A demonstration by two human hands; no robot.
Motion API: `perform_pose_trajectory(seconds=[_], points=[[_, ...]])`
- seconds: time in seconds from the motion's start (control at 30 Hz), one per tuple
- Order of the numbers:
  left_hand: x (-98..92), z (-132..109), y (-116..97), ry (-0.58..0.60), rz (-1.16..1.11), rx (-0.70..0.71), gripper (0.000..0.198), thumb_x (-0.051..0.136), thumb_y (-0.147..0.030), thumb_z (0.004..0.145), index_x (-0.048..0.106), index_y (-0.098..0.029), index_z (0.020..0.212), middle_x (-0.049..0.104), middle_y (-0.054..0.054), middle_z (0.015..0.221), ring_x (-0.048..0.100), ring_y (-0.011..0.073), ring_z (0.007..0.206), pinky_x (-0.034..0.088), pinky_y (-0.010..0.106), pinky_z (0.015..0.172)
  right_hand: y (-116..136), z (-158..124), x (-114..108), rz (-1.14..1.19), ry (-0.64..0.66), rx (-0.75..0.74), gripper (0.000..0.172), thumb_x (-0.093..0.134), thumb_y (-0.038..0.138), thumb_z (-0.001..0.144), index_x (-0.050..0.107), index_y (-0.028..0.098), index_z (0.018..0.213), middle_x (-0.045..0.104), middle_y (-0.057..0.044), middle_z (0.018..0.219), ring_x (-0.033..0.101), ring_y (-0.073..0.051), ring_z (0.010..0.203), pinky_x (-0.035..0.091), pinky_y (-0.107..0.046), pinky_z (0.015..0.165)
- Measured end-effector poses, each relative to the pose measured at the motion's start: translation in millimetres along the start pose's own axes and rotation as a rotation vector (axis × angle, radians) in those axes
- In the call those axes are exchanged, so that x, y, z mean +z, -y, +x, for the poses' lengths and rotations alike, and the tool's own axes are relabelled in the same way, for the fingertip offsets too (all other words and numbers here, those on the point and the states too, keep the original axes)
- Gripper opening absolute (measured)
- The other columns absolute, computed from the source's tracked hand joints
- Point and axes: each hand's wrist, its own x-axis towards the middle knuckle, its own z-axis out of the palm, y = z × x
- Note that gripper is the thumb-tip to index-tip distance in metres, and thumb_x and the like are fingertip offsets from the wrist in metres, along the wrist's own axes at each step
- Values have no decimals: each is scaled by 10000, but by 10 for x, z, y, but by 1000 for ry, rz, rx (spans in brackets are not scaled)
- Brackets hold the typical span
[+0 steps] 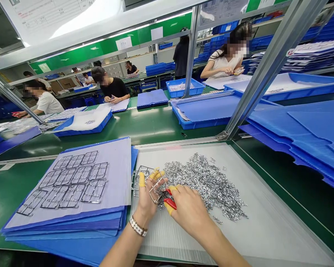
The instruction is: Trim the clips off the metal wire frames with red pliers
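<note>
My left hand (146, 198), yellow covers on some fingertips and a beaded band at the wrist, grips a thin silvery frame (153, 196). Closed around red-handled cutters (170, 203) is my right hand (191, 209), also with yellow fingertip covers. The cutters' jaws are at the frame's right side, partly hidden by the fingers. Just behind my left hand, more silvery frames (136, 181) lie on the whitish sheet (180, 241). A heap of small shiny silvery pieces (208, 181) spreads to the right of and beyond my hands.
At left, several frames with crossbars (72, 176) lie on a pale sheet (117, 159) atop stacked blue sheets (100, 226). Blue sheets (308, 126) overhang at right. A metal post (256, 92) rises beyond the heap. Across the green bench are blue trays (208, 111) and co-workers (111, 85).
</note>
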Motion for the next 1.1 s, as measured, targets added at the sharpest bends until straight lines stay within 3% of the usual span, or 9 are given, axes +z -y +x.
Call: perform_pose_trajectory(seconds=[0.13, 0.4, 0.6, 0.67, 0.77, 0.83, 0.9, 1.1], points=[[7, -30, 29, -7, 40, 30, 646, 483, -678, 783, 619, -155, 1138, 590, 134, 1250, 612, 250, 1001, 469, 328, 841, 13, 28, -2, 4, 5, 4, 181, 528, 269, 815, 627, 182, 938, 656, -87, 916, 588, -277, 908, 397, -394, 774], [-60, 9, 107, -34, 79, 110, 605, 451, -661, 810, 622, -183, 1141, 601, 116, 1236, 585, 259, 1053, 494, 313, 761, 38, 57, -13, 4, 58, -15, 191, 542, 237, 805, 644, 180, 956, 673, -94, 899, 633, -257, 851, 442, -350, 731], [-74, 29, 73, -34, 55, 67, 600, 462, -654, 806, 623, -184, 1143, 600, 124, 1228, 595, 270, 1029, 515, 329, 702, -24, 21, -86, 27, 68, 16, 151, 538, 206, 800, 640, 192, 910, 669, -79, 860, 643, -234, 825, 458, -320, 708], [-85, 8, 76, -24, 125, 73, 594, 483, -643, 801, 620, -188, 1159, 604, 124, 1226, 584, 278, 1057, 507, 327, 715, -108, -18, -131, 100, 35, 41, 176, 514, 243, 811, 633, 205, 935, 669, -61, 876, 641, -230, 837, 468, -329, 715], [-78, -52, 21, 113, 382, 160, 536, 524, -574, 813, 617, -214, 1199, 593, 111, 1252, 549, 292, 1109, 481, 366, 822, -266, -90, -179, 285, -41, 70, 274, 478, 303, 821, 596, 236, 1059, 666, -39, 951, 634, -213, 873, 486, -338, 752], [-49, -81, -92, 218, 621, 283, 467, 594, -483, 800, 635, -232, 1192, 588, 104, 1257, 505, 298, 1155, 388, 421, 987, -362, -132, -189, 381, -93, 63, 329, 452, 338, 837, 560, 249, 1134, 657, -46, 1023, 627, -214, 914, 493, -357, 792], [-19, -72, -249, 238, 814, 423, 441, 681, -389, 748, 658, -246, 1164, 589, 107, 1236, 452, 305, 1197, 239, 439, 1099, -426, -159, -184, 431, -127, 20, 357, 432, 372, 860, 535, 259, 1182, 641, -59, 1095, 615, -225, 971, 493, -381, 829], [-95, 107, -573, 155, 1178, 626, 510, 801, -325, 574, 684, -307, 1070, 603, 121, 1166, 331, 400, 1258, 16, 554, 1105, -437, -143, -70, 469, -134, -122, 357, 399, 424, 904, 545, 272, 1192, 624, -67, 1181, 577, -235, 1092, 490, -393, 898]])
